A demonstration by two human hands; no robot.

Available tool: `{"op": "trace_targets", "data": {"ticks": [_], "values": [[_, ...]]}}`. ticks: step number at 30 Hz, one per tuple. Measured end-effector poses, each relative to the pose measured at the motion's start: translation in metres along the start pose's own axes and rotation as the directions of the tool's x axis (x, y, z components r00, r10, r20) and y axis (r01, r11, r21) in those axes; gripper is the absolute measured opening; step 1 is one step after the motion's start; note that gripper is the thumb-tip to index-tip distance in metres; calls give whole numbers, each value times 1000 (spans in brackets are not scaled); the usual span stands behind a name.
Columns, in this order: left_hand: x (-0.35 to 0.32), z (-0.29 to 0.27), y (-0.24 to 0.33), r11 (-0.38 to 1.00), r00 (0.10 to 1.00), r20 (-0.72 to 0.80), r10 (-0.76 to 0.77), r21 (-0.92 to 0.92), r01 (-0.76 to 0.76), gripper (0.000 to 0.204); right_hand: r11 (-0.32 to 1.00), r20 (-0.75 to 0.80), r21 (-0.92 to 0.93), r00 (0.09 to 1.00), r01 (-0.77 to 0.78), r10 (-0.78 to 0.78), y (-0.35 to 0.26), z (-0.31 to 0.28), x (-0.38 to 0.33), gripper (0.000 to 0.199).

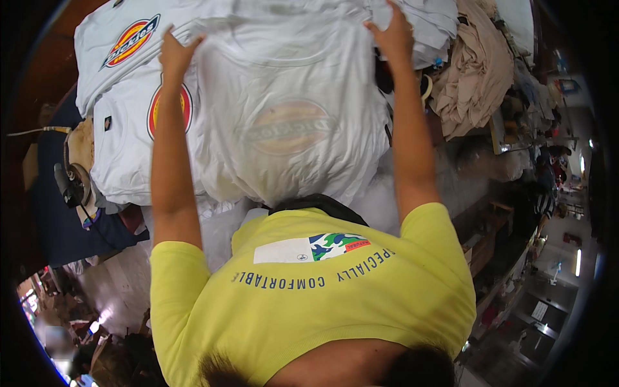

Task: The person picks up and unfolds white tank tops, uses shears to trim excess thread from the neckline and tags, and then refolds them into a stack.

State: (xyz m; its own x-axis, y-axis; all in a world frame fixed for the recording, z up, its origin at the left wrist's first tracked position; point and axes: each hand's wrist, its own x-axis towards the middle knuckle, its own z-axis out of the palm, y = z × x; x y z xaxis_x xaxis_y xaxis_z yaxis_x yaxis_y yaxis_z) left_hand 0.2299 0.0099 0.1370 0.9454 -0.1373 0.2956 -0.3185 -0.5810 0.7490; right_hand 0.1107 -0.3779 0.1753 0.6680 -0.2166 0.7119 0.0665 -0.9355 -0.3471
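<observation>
A white T-shirt [284, 84] is spread in front of me, its neckline at the far side and its lower part hanging toward my waist. A faint oval print shows dimly through the thin, slightly blurred cloth. At its far left, my left hand [176, 55] grips the shoulder area, thumb pointing inward. My right hand [394, 39] holds the opposite shoulder area, with its fingertips near the picture's top edge. Left of the shirt lie more white T-shirts [116, 155] with red and yellow oval prints, partly behind my left forearm.
Crumpled beige cloth [474, 71] is heaped at the far right, next to more white cloth [435, 32]. A dark-handled tool with a cord [69, 184] rests on a dark blue surface [48, 219] at the left. Wooden shelving [483, 242] stands at the right.
</observation>
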Motion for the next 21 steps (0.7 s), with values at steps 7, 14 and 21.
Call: {"op": "trace_targets", "data": {"ticks": [7, 14, 21], "values": [[-111, 131, -56, 895, 996, -89, -7, 443, 46, 69, 928, 472, -370, 851, -46, 231, 6, 90, -171, 58], [-33, 117, -60, 987, 955, -294, -46, 133, 89, 69, 942, 503, -334, 836, -44, 218, 12, 99, -167, 56], [20, 102, -54, 973, 975, -191, 114, 218, -72, 31, 939, 550, -310, 778, -148, 304, 4, 90, -151, 67]]}}
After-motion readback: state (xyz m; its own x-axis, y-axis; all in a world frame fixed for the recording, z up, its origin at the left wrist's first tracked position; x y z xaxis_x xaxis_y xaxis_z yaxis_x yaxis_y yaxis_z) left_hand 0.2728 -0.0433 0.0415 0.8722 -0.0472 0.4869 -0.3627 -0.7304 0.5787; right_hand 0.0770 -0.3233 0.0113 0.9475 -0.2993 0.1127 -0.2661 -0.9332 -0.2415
